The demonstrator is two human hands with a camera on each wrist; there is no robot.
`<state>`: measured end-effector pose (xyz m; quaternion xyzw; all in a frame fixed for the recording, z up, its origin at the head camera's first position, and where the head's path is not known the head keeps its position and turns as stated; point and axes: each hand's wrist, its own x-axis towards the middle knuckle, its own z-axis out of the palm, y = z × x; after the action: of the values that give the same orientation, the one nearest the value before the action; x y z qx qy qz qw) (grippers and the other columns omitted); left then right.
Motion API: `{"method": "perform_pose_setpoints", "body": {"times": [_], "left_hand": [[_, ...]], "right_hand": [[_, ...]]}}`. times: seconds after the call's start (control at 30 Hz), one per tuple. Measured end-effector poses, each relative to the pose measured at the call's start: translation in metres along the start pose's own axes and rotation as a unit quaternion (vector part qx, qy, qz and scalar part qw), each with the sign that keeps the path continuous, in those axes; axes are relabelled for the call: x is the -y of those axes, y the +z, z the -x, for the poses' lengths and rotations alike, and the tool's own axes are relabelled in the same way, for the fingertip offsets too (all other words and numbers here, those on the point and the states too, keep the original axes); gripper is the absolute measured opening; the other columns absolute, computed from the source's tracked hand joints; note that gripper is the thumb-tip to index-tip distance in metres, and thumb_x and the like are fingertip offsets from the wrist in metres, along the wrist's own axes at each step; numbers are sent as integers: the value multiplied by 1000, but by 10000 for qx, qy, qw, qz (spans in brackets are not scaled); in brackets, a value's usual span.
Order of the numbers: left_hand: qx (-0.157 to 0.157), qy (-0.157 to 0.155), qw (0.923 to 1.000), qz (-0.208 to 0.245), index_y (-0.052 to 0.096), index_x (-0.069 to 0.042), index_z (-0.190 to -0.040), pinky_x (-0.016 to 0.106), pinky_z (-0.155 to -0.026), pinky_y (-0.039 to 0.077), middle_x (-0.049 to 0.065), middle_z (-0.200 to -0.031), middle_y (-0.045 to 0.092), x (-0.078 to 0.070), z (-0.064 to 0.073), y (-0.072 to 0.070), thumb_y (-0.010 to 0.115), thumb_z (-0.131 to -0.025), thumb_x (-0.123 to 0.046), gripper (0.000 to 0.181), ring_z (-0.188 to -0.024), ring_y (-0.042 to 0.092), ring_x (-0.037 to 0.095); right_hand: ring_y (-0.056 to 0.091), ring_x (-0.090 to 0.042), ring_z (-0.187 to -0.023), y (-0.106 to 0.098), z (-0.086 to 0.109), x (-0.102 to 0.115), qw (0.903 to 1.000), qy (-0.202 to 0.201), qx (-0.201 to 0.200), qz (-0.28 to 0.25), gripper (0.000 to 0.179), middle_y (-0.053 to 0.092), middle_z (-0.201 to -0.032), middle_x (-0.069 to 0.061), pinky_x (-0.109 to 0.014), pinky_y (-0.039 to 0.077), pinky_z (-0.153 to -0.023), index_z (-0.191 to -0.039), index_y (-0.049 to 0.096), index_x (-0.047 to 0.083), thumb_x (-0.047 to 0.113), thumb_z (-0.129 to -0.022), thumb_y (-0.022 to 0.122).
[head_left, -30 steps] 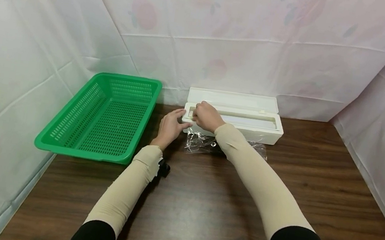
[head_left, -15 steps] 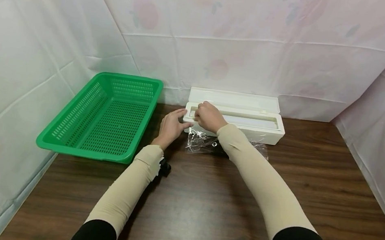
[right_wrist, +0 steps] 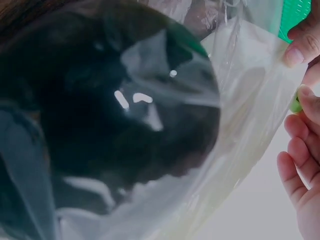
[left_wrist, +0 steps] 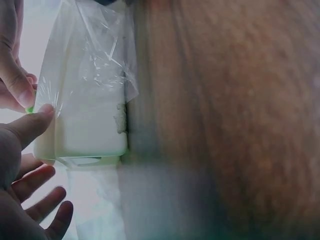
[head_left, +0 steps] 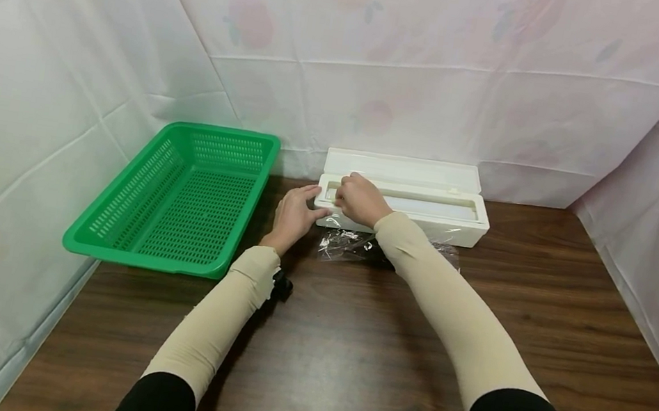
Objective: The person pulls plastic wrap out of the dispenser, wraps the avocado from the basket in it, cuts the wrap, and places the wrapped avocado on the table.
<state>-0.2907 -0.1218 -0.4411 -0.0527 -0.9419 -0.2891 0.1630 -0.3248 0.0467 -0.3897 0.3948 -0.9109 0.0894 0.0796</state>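
A long white cling film dispenser (head_left: 427, 230) stands at the back of the table with its lid (head_left: 404, 170) tilted up behind it. Clear cling film (head_left: 339, 243) hangs over its front onto the table. My left hand (head_left: 292, 218) rests at the dispenser's left end, thumb on the film at the front edge, index finger at the end, other fingers spread. Just to its right my right hand (head_left: 362, 199) pinches a small green slide cutter (right_wrist: 295, 104) at the top edge; the fingers largely cover it.
A green plastic basket (head_left: 229, 219) stands to the left, near the left arm. White patterned cloth (head_left: 418, 113) hangs close behind the dispenser. In the right wrist view, a large dark rounded shape (right_wrist: 100, 140) under film fills much of the picture; its kind is unclear.
Both hands keep nearly the same place on the dispenser. The whole view shifts very slightly; no clear movement of the cutter or film shows.
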Motion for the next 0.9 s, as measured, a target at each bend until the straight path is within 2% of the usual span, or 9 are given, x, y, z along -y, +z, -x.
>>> {"method": "perform_pose_setpoints", "body": {"times": [0.23, 0.4, 0.67, 0.9], "left_hand": [[-19, 192, 9998, 7, 64, -3, -128, 44, -107, 42, 10, -134, 62, -1, 0, -2, 79, -81, -31, 56, -126, 54, 32], [-49, 337, 9994, 56, 67, -4, -124, 44, -107, 42, 11, -136, 61, -1, 1, -4, 79, -82, -28, 50, -128, 53, 31], [119, 335, 9993, -95, 65, -9, -128, 44, -96, 51, 5, -136, 61, -2, 3, -3, 75, -85, -31, 50, -119, 62, 29], [108, 393, 9986, -350, 65, -14, -129, 45, -88, 53, 0, -136, 61, -6, 2, 1, 75, -84, -37, 52, -114, 64, 29]], "right_hand": [[54, -25, -81, 0, 0, 2, 10000, -34, -69, 35, 14, 64, -83, -8, -36, 47, -79, -86, 76, 5, 14, -90, 66], [53, -25, -81, 0, -1, 3, 10000, -23, -81, 49, 15, 64, -83, -8, -36, 47, -78, -86, 76, 5, 14, -90, 65], [55, -24, -83, -1, 1, 4, 10000, 28, 35, 41, 16, 66, -87, -9, -36, 48, -80, -90, 76, 5, 16, -91, 65], [54, -25, -82, -1, 7, -2, 9999, 22, -116, 78, 15, 64, -84, -8, -36, 48, -78, -87, 76, 5, 15, -90, 65]]}}
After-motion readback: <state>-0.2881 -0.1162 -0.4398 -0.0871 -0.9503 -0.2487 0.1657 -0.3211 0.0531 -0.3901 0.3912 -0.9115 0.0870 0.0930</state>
